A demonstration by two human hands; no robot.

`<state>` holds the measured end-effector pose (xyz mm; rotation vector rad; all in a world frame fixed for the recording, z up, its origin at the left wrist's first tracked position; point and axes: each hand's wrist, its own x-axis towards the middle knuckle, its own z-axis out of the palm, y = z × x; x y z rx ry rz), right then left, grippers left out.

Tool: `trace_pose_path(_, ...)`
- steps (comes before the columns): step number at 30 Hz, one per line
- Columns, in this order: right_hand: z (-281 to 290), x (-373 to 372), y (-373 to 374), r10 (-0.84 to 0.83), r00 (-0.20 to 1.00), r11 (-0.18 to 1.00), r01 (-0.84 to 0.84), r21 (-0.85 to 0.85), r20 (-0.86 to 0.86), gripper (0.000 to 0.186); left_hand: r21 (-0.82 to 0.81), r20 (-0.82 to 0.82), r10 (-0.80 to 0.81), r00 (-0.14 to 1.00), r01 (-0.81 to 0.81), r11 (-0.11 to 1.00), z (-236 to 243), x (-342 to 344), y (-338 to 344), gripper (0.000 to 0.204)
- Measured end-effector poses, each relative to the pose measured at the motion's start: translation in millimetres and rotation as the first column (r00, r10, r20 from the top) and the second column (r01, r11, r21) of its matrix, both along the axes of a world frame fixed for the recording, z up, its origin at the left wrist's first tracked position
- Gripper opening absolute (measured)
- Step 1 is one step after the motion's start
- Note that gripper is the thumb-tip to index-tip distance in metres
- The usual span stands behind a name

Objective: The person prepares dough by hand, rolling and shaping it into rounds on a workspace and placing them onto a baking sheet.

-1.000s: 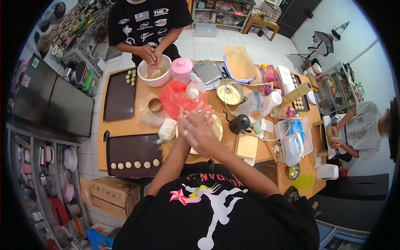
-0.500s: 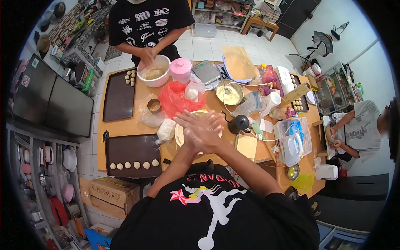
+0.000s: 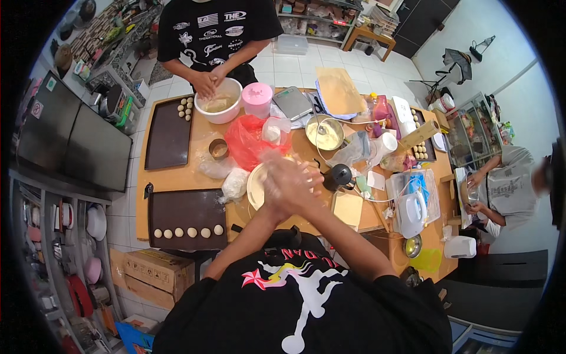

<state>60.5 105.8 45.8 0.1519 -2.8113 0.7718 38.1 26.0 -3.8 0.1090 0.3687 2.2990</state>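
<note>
Left hand [image 3: 312,178] and right hand [image 3: 286,184], bare, centre of the frame. The grip was found together, palm against palm, the right laid across the left with fingers extended; whether a piece was enclosed could not be told. Over the last second the fingers, first pointed upward, had been crossed, and the right hand was now blurred. By this, palm-to-palm rubbing was judged to be under way.

Pale round dish [image 3: 255,187], beneath the hands in view; its left rim had been further uncovered, its contents mostly hidden.

Dough balls [image 3: 192,232], six, set in a row along the lower edge of a dark tray [image 3: 183,209], lower left; count unchanged, so none had been added.

White mass in a clear bag [image 3: 236,184], placed between tray and dish. Red plastic bag [image 3: 250,141], above the dish. Black kettle [image 3: 339,176], right of the hands. All were carried on the wooden bench [image 3: 177,179].

Co-worker's hands [image 3: 209,85], upper left, held close together over a white-and-pink bowl [image 3: 219,117].
</note>
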Motion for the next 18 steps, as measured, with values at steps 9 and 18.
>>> trace_pose_path(9, -2.4, -4.7, 26.1, 0.221, 0.962, 0.938, -0.166, -0.303, 0.159, 0.058, 0.102, 0.069, -0.161, 0.985, 0.154, 0.983, 12.7, -4.5, -0.2, 0.088)
trace_pose_path(18, -12.8, 1.2, 15.2, 0.113, 0.993, 0.992, -0.110, -0.063, 0.043, 0.054, -0.194, -0.152, 0.062, 0.986, -0.091, 0.977, -21.1, -19.3, 12.9, 0.089)
